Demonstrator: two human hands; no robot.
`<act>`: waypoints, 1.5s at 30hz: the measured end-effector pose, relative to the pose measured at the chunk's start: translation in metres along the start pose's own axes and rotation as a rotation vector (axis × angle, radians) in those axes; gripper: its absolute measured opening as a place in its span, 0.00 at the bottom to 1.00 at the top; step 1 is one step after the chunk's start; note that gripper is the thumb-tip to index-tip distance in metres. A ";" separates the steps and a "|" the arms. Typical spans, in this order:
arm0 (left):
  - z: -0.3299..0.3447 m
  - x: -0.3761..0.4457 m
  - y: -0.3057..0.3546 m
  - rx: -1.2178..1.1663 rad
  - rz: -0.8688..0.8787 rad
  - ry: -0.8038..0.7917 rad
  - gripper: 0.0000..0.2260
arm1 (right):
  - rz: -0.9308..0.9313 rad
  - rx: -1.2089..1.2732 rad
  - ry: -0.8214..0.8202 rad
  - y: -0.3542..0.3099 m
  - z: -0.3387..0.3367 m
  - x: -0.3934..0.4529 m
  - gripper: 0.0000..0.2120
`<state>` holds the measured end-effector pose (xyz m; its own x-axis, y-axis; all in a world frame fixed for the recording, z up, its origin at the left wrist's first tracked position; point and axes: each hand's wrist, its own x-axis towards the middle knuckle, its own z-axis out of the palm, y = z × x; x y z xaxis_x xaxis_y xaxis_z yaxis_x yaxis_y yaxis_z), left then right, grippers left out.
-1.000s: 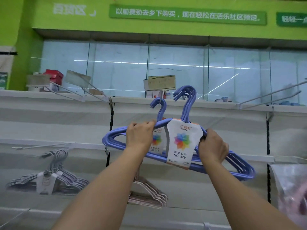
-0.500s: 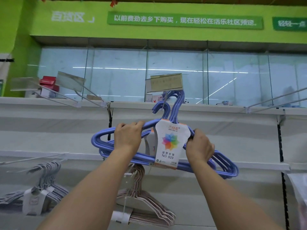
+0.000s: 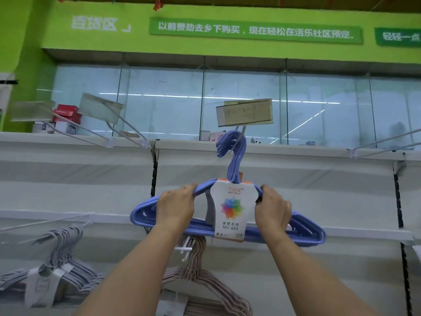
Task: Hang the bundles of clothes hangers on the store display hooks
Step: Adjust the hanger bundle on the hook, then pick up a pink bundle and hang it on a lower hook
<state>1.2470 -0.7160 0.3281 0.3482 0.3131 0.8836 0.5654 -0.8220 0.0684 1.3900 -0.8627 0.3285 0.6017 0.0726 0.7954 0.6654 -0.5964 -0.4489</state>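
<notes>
Blue hanger bundle [image 3: 230,226] raised; hooks now over display hook [image 3: 242,130]; both hands gripping.

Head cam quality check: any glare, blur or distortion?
Head view: streaks of light glare on the glass panels; shelf rails bow from the wide angle; grey hangers lower left are soft; the blue bundle and both hands, left and right, fairly sharp.

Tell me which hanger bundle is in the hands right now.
The blue bundle, gripped at its shoulders by the left hand and right hand. The grey bundle and pink bundle hang lower, untouched.
</notes>
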 end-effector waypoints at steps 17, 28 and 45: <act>0.007 -0.004 0.000 -0.195 -0.058 -0.255 0.21 | -0.034 0.055 0.053 0.018 0.028 -0.018 0.28; -0.012 -0.030 0.033 -0.264 -0.234 -0.203 0.22 | 0.020 -0.077 -0.002 0.027 0.003 -0.055 0.29; 0.005 -0.172 0.129 -0.419 -0.115 -0.326 0.19 | 0.063 -0.142 -0.275 0.113 -0.040 -0.154 0.20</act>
<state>1.2635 -0.8734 0.1831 0.5532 0.4888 0.6746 0.2900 -0.8721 0.3941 1.3548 -0.9736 0.1713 0.7495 0.2342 0.6192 0.5665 -0.7109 -0.4168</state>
